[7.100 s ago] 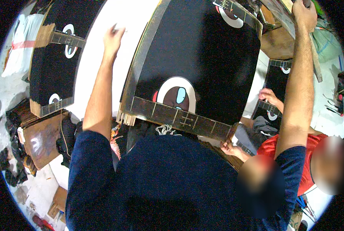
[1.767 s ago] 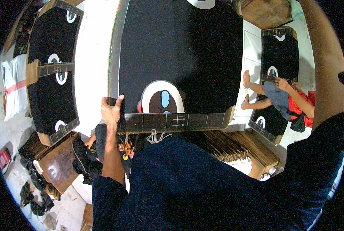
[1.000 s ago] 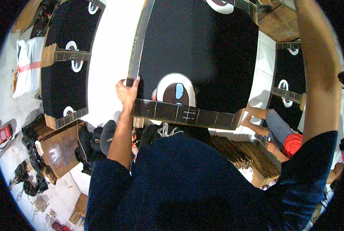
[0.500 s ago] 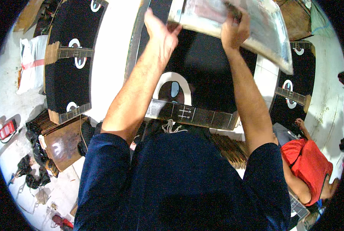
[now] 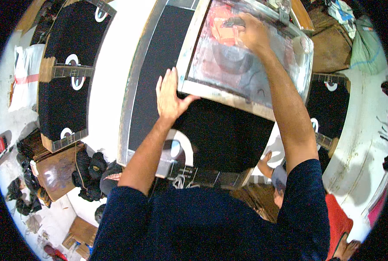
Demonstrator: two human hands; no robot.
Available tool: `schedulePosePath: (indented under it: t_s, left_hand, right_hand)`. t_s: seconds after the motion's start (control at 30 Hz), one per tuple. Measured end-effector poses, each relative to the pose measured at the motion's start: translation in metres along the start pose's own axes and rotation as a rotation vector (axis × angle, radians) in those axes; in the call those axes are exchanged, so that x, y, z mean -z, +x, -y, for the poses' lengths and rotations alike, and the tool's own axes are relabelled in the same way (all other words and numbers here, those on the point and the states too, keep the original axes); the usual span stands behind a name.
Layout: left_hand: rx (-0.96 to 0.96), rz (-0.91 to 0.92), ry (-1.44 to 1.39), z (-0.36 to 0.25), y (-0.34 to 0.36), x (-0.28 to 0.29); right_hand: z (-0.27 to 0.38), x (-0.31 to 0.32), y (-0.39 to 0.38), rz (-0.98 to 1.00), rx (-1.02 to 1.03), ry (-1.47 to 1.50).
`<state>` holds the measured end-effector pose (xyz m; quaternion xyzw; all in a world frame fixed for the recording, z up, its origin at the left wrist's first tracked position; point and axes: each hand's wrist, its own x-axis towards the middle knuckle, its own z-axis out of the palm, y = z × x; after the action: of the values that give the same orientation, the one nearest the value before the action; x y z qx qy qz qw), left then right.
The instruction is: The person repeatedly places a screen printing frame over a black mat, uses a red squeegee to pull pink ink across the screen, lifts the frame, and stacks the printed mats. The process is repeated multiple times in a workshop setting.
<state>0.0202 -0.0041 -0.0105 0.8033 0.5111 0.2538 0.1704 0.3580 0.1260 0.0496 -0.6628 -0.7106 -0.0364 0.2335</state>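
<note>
A wooden-framed screen (image 5: 231,99) with a hazy, see-through mesh lies tilted over a black panel (image 5: 228,135) printed with a white-ringed eye. My left hand (image 5: 170,98) is open beside the frame's near left corner, fingers stretched and thumb along the near edge. Over the mesh, my right hand (image 5: 252,35) is closed on a dark, handle-like piece (image 5: 234,22) whose exact kind I cannot make out. A reddish-orange patch (image 5: 222,32) shows on the mesh under it. A pale eye shape shows faintly through the mesh.
More black panels with printed eyes stand at left (image 5: 65,93) and right (image 5: 328,104). A person in a grey cap (image 5: 279,177) and red clothing is close at my right, one hand near the panel's edge. Brown boards (image 5: 59,176) and black bundles (image 5: 89,174) lie lower left.
The screen has come nearer and shows more of its mesh. My left hand has moved down to its corner; my right hand is now over the mesh. The person at right has come closer.
</note>
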Motion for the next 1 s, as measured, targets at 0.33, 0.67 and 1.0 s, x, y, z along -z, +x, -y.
schedulePosePath:
  t_s: [0.33, 0.67, 1.0]
  left_hand:
    - [0.025, 0.043, 0.054, 0.004, 0.0, -0.004]
    - [0.006, 0.007, 0.034, -0.002, 0.002, -0.001]
    - [0.077, 0.005, -0.037, -0.008, 0.006, 0.002]
  right_hand:
    - [-0.018, -0.029, 0.01, 0.068, 0.254, 0.066]
    - [-0.014, -0.04, 0.068, 0.19, 0.134, -0.04]
    - [0.007, 0.001, -0.026, 0.241, 0.104, -0.107]
